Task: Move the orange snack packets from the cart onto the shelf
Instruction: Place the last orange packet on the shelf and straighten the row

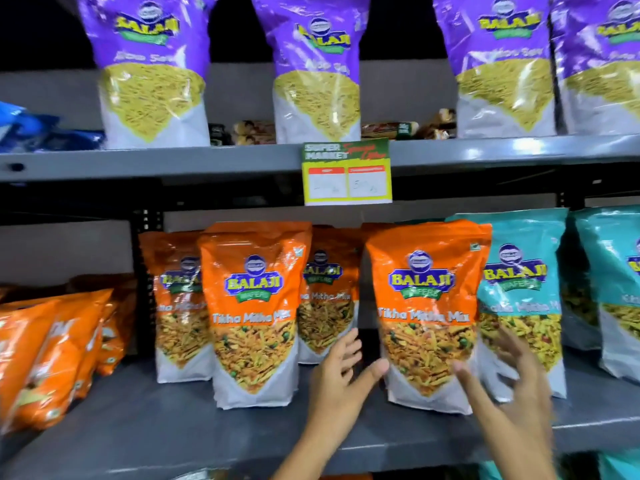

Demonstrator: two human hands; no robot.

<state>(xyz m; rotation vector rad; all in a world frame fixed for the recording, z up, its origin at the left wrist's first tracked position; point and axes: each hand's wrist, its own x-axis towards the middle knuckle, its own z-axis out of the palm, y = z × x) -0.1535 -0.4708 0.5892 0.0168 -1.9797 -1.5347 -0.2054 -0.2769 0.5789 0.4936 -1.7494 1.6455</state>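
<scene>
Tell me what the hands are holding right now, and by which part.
Nothing is held. Both hands are open, the left hand and right hand flanking the lower part of the upright orange packet on the shelf.

On the shelf [138, 424], two front packets [254, 317] stand before seemingly two others [325, 299] behind.

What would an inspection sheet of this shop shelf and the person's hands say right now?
Surface: grey metal shelf, bare at the front.
Job's things: orange Tikha Mitha Mix packets upright, the right one between both hands.
Clutter: teal packets alongside; purple Aloo Sev packets above; price tag.
Hands: left hand and right hand open, fingers spread.
Cables: nothing seen.
Surroundings: cart not in view.
</scene>
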